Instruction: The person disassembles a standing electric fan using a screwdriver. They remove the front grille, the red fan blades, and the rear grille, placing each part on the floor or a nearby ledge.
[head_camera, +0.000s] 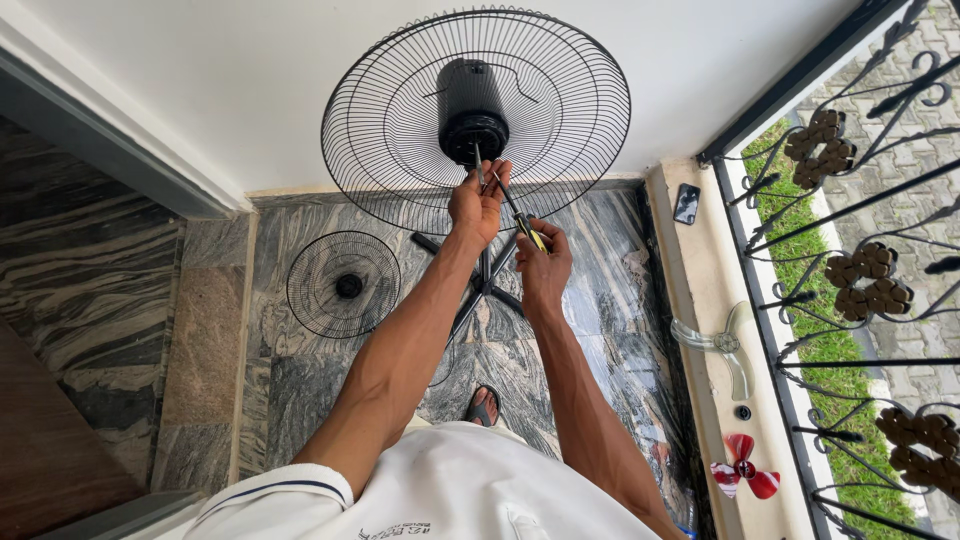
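Above a marbled grey stone floor, against a white wall, a black standing fan is seen with its rear wire guard mounted and its front open, so that the black cylindrical motor housing and its short shaft are exposed at the centre. The left hand is raised to the lower edge of the motor, its fingers pinched around a thin metal part that cannot be made out clearly. The right hand is closed around a screwdriver with a yellow-and-black handle, whose shaft is angled up toward the motor. A second black wire guard is laid flat on the floor to the left. On the pale ledge at the right, a dark phone, a clear plastic fan blade and a small red blade are placed. No packages, labels or signs can be made out.
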